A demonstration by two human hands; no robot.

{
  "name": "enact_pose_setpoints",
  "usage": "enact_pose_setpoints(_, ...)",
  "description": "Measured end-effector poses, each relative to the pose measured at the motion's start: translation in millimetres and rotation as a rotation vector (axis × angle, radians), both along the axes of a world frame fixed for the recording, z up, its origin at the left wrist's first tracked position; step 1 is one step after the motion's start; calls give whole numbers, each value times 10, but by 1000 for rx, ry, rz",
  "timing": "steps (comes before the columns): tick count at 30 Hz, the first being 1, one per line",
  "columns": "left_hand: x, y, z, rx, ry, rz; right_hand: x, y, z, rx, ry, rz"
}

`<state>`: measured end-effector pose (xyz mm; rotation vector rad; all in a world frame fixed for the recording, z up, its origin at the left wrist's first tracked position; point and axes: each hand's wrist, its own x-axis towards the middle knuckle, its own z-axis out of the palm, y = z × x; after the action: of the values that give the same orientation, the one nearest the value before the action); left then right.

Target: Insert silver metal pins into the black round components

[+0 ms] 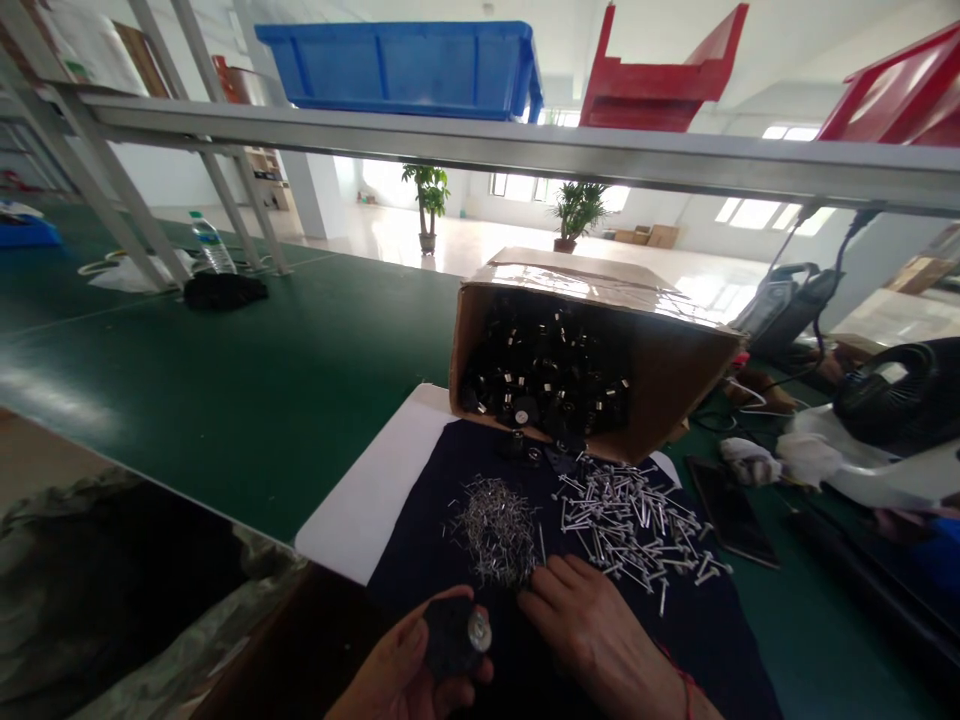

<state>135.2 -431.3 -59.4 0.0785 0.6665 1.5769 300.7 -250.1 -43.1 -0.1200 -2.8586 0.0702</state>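
Note:
My left hand (pixel 420 660) is closed round a black part (pixel 450 636), flat-sided, with a round silver metal piece (pixel 479 632) at its right side. My right hand (pixel 581 615) rests its curled fingertips at the lower right edge of a heap of small thin metal pins (pixel 495 525). Whatever those fingers may pinch is hidden. Just beyond them stands or lies a single long bolt (pixel 541 543). To the right, many silver bolts (pixel 630 520) are spread over the dark cloth (pixel 409 550).
A cardboard box (pixel 686 385) on its side holds several black parts with metal fittings (pixel 555 370). On the right are a phone (pixel 731 510) and a fan (pixel 907 400). Overhead, a shelf (pixel 465 140) carries a blue bin (pixel 405 68). A bottle (pixel 212 245) stands far left.

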Motion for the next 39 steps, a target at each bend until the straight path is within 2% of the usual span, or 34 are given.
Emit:
enact_pose_setpoints(3, 19, 24, 2, 3, 12, 0, 39, 32, -46, 4, 66, -22)
enact_pose_setpoints(6, 38, 55, 12, -5, 42, 4, 105, 70, -43, -68, 148, -107)
enact_pose_setpoints(11, 54, 143, 5, -32, 125, -2, 209, -18, 165, -304, 354, -216)
enact_pose_setpoints(14, 9, 173, 8, -60, 197, 44, 243, -117, 285, -341, 431, -197)
enact_pose_setpoints(19, -68, 115, 26, -102, 246, 76, 226, -245, 303, -287, 490, -158)
enact_pose_setpoints(27, 183, 185, 30, 30, 174, -72, 23, -457, 286, -238, 606, -115)
enact_pose_setpoints(31, 269, 247, 81, 50, 178, -111, 80, -466, 279, -170, 572, -117)
enact_pose_setpoints(37, 337, 281, 62, 46, 224, -141, 167, -457, 305, -28, 539, -127)
enact_pose_setpoints(39, 351, 283, 59, 35, 257, -144, 171, -452, 296, -40, 544, -140)
